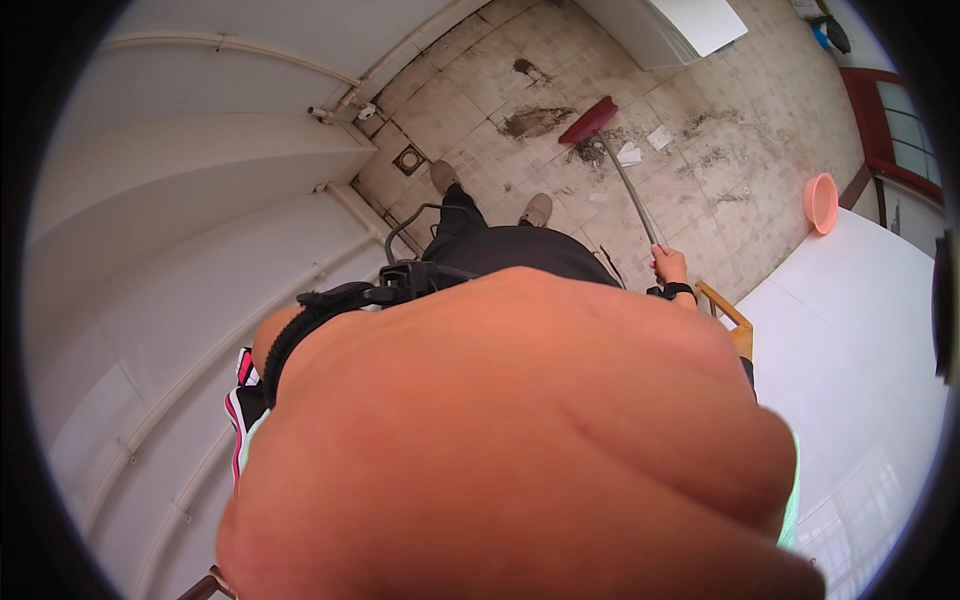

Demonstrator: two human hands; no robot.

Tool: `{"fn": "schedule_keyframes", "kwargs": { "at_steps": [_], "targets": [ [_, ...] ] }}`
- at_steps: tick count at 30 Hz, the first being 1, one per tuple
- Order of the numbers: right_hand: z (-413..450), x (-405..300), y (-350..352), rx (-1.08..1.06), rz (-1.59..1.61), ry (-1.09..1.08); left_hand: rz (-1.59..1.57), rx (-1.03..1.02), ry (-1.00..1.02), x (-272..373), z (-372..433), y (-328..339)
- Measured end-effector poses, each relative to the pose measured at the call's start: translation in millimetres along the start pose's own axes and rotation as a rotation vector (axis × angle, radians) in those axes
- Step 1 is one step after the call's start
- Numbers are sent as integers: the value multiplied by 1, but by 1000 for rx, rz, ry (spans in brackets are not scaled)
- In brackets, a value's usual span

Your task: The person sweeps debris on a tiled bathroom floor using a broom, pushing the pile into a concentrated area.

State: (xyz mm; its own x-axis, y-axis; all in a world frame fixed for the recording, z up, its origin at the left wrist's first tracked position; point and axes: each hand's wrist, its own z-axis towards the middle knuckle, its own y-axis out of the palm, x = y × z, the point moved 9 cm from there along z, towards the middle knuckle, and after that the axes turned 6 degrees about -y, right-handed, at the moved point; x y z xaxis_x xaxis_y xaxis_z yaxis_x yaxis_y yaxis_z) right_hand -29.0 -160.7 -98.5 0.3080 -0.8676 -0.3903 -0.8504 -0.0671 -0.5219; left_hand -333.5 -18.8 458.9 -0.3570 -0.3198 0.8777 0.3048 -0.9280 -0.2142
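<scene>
My right hand (670, 264), with a black band at its wrist, grips the grey metal handle (636, 196) of a broom. The broom's dark red head (589, 120) rests on the tiled floor, farther out than my feet. Dark dirt (591, 150) lies against the near side of the head. Just right of it are a folded piece of white paper (629, 154) and another white scrap (660, 138). My left hand is out of view. Skin very close to the lens hides much of the lower middle.
A floor drain (409, 160) lies near my shoe (444, 176) by the piped left wall. A white cabinet (652, 34) stands beyond the broom. To the right are a pink basin (821, 204), a white tabletop (847, 330) and a wooden frame (726, 309). Dirt patches (536, 120) mark the floor.
</scene>
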Motion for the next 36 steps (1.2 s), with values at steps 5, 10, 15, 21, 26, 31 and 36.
{"fn": "schedule_keyframes", "kwargs": {
  "at_steps": [5,10,15,21,26,31,36],
  "targets": [
    [-2,-22,-19,160,-185,-173,-5,-31,8,1,-16,-21],
    [8,-109,20,34,-265,-492,34,-21,-16,5,-19,-22],
    [19,-194,91,-150,-412,-596,53,-32,-29,-8,-4,-18],
    [30,-224,140,-206,-570,-596,56,-16,-49,-9,-5,-22],
    [63,-131,88,-166,-256,-330,42,2,-35,2,-18,-42],
    [38,-65,8,64,53,59,-6,76,-22,10,-35,-67],
    [26,-69,-23,141,-147,-30,-158,353,-61,-21,-53,-114]
  ]
}}
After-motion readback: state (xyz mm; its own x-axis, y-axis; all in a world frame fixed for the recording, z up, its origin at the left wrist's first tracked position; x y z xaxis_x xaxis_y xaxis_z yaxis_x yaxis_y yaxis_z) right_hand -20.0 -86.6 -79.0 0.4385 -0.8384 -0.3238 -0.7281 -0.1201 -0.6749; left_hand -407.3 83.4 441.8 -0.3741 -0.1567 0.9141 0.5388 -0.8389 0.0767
